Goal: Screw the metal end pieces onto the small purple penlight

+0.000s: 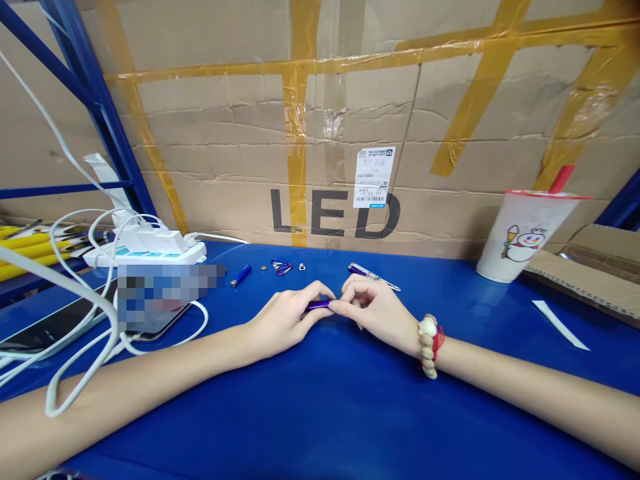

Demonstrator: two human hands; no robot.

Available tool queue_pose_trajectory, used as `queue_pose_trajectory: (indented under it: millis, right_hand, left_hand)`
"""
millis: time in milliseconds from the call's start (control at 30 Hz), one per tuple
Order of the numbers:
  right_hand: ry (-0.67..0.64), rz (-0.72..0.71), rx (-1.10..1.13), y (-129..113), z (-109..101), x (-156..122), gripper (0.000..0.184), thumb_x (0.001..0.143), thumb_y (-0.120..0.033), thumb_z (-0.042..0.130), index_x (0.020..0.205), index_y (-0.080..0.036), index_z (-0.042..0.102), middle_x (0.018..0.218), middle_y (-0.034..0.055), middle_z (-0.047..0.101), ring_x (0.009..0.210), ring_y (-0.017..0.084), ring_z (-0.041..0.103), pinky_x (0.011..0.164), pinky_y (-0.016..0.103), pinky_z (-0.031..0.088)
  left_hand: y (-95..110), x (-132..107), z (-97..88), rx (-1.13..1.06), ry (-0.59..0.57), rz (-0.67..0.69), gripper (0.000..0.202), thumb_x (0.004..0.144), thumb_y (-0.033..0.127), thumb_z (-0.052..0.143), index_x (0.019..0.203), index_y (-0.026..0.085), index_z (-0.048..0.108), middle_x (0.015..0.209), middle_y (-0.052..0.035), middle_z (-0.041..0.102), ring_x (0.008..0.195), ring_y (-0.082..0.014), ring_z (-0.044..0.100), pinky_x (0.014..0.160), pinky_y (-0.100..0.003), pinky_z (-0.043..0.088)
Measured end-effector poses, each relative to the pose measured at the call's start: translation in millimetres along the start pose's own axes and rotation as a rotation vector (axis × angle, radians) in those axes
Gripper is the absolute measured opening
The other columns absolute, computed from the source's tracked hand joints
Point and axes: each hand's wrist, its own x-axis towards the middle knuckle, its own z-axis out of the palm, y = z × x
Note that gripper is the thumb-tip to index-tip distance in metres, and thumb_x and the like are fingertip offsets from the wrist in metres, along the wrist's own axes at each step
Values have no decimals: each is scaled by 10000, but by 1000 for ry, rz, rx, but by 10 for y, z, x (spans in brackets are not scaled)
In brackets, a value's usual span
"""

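Between my two hands lies a short, shiny purple tube (318,305). My left hand (286,319) is closed round it, thumb and fingers pinching its left part. The fingertips of my right hand (373,303) are closed at the tube's right end. Just behind my right hand rests a purple and silver pen-like piece (374,275), partly covered by the fingers. Farther back lie a blue tube (241,276) with a silver end, a small round disc (263,268), small carabiner clips (284,268) and a tiny metal part (301,267).
On the left are a white power strip (150,255), looping white cables (116,313), a phone (159,325) and yellow-handled tools (35,250). A drink cup (525,233) and a white strip (560,325) are at right. A taped cardboard box (225,153) walls off the back.
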Motion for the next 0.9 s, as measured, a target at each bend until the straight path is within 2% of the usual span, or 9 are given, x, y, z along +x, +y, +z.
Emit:
queue_pose_trajectory:
  millis: [233,400,567,767,900]
  right_hand:
    - [-40,66,51,1,-8,19,397,620,-456,681,579,-103,502,712,-1,490,401,7,419,392,170,315]
    - [-2,69,-22,-5,-8,18,346,639,-434,677,685,-114,553,604,-19,491,389,14,409,394,153,300]
    - [83,4,-63,-11,-18,16,379,681,-457,640,914,-159,624,809,20,568,404,2,411,408,165,327]
    - [109,-46,-94,6,-28,31,292,689,-419,650,814,-157,687,682,22,577,425,21,396,464,196,361]
    - [115,-54,-87,19,-38,28,287,676,-416,662,788,-155,693,690,24,585,418,19,386,445,199,354]
  left_hand:
    - [21,2,-14,-3,-20,26,207,910,314,365,1079,240,459,1037,28,594,872,-117,584,738,-215,412]
    - [52,6,0,55,38,-47,186,908,322,352,1030,242,467,958,37,612,815,-127,593,687,-227,407]
    - [61,6,0,94,82,-140,213,909,348,332,1038,238,461,910,17,617,822,-150,593,653,-238,395]
    - [59,9,3,107,68,-153,220,907,366,335,1040,250,467,857,28,620,795,-145,595,642,-234,394]
    - [65,10,2,115,67,-150,226,906,376,335,1032,248,471,838,29,624,782,-146,599,637,-232,394]
